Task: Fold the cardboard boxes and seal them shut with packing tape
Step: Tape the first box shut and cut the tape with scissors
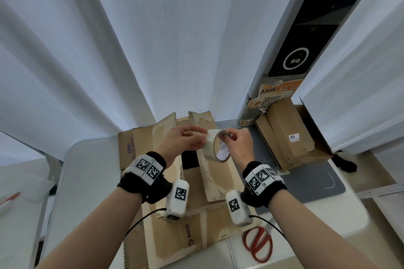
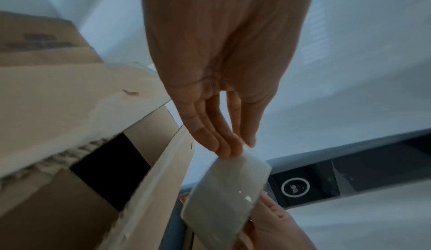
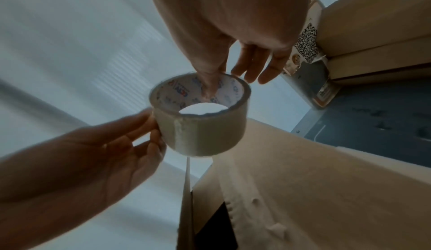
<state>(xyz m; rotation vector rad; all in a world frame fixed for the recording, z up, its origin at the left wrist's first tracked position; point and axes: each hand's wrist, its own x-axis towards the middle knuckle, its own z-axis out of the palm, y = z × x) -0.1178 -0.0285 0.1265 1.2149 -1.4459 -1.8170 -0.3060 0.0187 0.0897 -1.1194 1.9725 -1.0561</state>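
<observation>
A roll of clear packing tape point(image 1: 209, 148) is held up between both hands above a brown cardboard box point(image 1: 220, 172). My left hand point(image 1: 202, 141) pinches the roll's outer face with its fingertips point(image 2: 233, 149). My right hand point(image 1: 229, 137) holds the far rim, with one digit hooked inside the printed core point(image 3: 210, 88) and the other fingers spread outside. In the right wrist view the tape roll point(image 3: 205, 134) hangs over the box's taped flaps point(image 3: 303, 180). A dark gap point(image 1: 189, 159) shows between the flaps. The box flap point(image 2: 58, 97) lies to the left of the roll point(image 2: 228, 195).
Red scissors point(image 1: 259, 244) lie near the table's front right edge. Flat cardboard printed PICO point(image 1: 188, 236) lies under my wrists. An open box of flattened cardboard point(image 1: 293, 137) stands at the right on a grey mat point(image 1: 310, 181). White curtains and a kiosk pillar point(image 1: 290, 57) stand behind.
</observation>
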